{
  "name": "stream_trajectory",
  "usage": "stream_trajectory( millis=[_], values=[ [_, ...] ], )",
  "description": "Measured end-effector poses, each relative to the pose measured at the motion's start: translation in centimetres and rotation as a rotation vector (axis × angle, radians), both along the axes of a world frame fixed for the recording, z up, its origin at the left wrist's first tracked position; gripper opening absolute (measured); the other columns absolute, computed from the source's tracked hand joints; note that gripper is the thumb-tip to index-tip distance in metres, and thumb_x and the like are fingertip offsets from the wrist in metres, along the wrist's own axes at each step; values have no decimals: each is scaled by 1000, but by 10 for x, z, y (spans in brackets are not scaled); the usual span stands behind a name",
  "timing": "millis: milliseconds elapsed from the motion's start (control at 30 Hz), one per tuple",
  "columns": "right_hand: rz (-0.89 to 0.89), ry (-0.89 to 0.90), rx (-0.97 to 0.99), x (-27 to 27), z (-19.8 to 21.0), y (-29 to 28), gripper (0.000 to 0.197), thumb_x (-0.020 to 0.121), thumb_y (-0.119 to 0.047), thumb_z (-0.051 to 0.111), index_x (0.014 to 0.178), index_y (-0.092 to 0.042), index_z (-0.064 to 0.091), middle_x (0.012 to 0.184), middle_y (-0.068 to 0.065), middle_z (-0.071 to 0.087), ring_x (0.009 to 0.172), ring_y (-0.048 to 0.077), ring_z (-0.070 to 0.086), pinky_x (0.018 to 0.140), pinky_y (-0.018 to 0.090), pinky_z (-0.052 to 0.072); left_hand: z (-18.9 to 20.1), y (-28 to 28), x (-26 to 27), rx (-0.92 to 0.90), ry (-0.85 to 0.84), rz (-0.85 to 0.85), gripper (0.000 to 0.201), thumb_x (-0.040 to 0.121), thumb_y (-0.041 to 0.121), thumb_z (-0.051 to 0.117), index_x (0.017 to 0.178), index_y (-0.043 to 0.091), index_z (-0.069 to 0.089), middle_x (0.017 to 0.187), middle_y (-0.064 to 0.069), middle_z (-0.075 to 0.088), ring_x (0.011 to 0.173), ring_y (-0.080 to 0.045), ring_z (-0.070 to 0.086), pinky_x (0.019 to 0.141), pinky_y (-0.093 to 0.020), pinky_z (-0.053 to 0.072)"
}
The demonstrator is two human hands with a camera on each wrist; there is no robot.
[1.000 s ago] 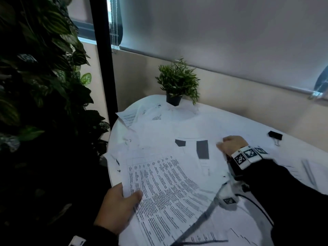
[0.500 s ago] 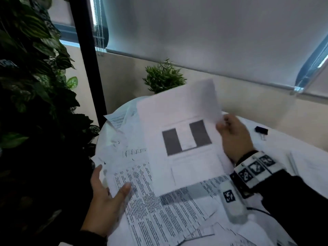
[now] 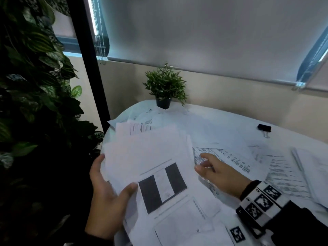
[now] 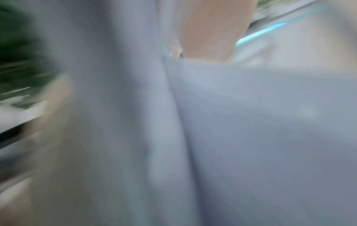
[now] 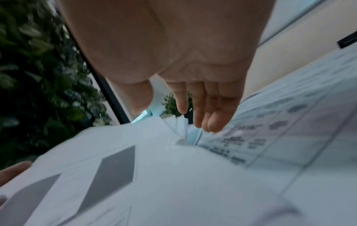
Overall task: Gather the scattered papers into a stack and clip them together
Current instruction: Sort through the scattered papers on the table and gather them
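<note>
from the head camera we see our left hand (image 3: pixel 108 197) grasping a loose bundle of white printed paper sheets (image 3: pixel 152 160) at its left edge, thumb lying on top beside the two dark rectangles printed on the uppermost sheet and fingers curled underneath. the bundle is fanned and uneven, with a sheet of barcode-like print poking out at its far end. our right hand (image 3: pixel 219 173), with a black-and-white patterned band on its wrist, hovers released just to the right of the bundle, fingers relaxed and extended above a white sheet printed with a table of text (image 3: pixel 229 157) that lies flat on the round white table (image 3: pixel 230 119). more printed sheets lie spread across the right part of the table. a small black binder clip with silver wire handles (image 3: pixel 264 129) sits well apart from both hands, near the far right edge. a small green potted plant in a dark pot (image 3: pixel 164 86) stands at the back of the table, and dark leafy foliage (image 3: pixel 33 82) fills the left side. the left wrist camera is smeared with blur (only grey paper (image 4: pixel 251 137) and one fingertip pressed on it can be told). in the right wrist camera our open right hand (image 5: pixel 193 94) hangs above the table-printed sheet (image 5: pixel 280 130), fingertips close to it though we cannot tell whether they touch, while the sheet with the grey rectangles (image 5: pixel 154 175) lies below and the left thumb shows at its left edge.
</note>
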State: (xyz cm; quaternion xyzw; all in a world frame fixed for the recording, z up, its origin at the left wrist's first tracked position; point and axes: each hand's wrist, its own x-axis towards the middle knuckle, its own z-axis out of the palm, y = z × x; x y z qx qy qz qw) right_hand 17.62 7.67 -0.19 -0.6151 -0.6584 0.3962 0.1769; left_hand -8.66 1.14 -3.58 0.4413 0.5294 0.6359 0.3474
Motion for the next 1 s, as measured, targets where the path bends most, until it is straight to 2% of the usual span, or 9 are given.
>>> stream_trajectory(
  millis=[133,300,367,500,600,733,800,900,1000],
  values=[
    [13,473,66,16,12,-26,71,79,-52,65,138,-31,31,123,-15,61,110,-3,59,89,18,48,39,9,13,236,-29,-56,86,72,0,76,138,24,27,122,20,58,115,1,56,92,-15,47],
    [-232,786,352,28,17,-44,82,40,-55,87,109,-22,59,100,-11,73,95,5,67,75,13,52,65,29,46,304,-73,-185,46,76,11,60,119,19,45,102,17,69,97,1,64,80,-11,49],
    [-312,817,346,35,6,-46,69,48,-42,90,107,-22,60,96,-11,73,94,7,67,74,11,51,51,36,55,234,-48,-225,45,77,14,68,117,18,48,102,14,69,97,0,64,79,-12,50],
    [-318,637,244,43,-27,-43,65,70,-23,70,128,-22,42,109,-9,67,108,9,61,83,17,49,19,40,67,81,57,-230,23,87,14,64,109,9,59,83,3,66,91,-18,61,71,-3,46],
    [-266,438,256,47,-32,-40,42,79,-24,60,119,-26,48,114,-1,64,109,15,59,94,27,46,16,45,73,46,63,-174,19,89,28,63,105,18,62,88,3,64,90,-18,60,75,-16,47],
    [-466,548,350,94,-13,-41,30,73,-20,60,103,-21,60,106,6,68,98,22,64,89,39,51,21,53,79,-12,-157,-332,60,49,80,69,88,37,59,85,2,64,71,-13,62,57,-24,55],
    [-685,516,439,143,0,-42,30,68,-17,58,98,-17,60,98,7,69,91,25,64,83,40,51,22,55,76,-20,-127,-402,62,43,85,66,86,42,56,81,4,66,63,-9,65,53,-18,55],
    [-1010,125,469,235,23,-43,34,67,-25,41,95,-11,54,90,11,60,88,26,54,74,35,40,17,55,69,-59,-83,-393,44,66,70,67,90,34,59,83,-4,67,57,-2,65,49,-15,52],
    [-1223,-177,348,313,35,-51,42,87,-24,38,119,0,49,122,26,53,111,39,51,92,39,38,6,60,61,-123,-83,-390,8,95,22,52,90,23,59,84,-11,63,52,0,62,46,-13,50]
  ],
)
